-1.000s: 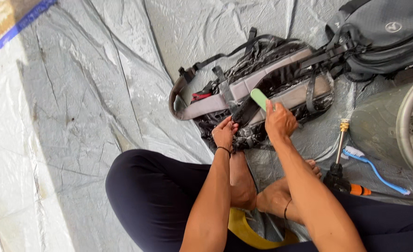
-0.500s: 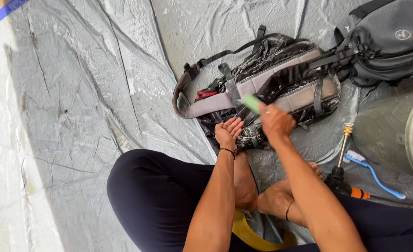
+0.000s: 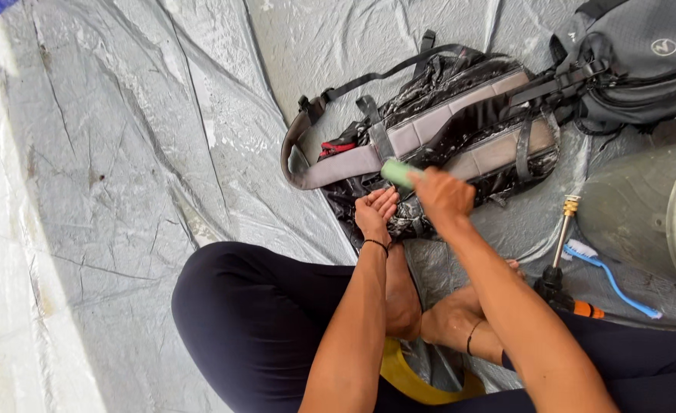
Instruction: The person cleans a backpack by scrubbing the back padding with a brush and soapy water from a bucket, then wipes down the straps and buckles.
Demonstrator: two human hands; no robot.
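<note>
- We sit on a grey tarp; the wet black-and-grey backpack lies flat on it before our knees, its long axis running from lower left up to the right.
- A second, dark grey backpack lies just beyond the wet backpack's upper right end, with a small round white logo on it.
- Our right hand is closed around a green brush, held on the wet backpack's near edge and pointing left.
- Our left hand presses on the wet backpack's near edge with fingers loosely bent, holding nothing.
- A blue toothbrush lies right of the wet backpack, beside a brass-tipped spray nozzle.
</note>
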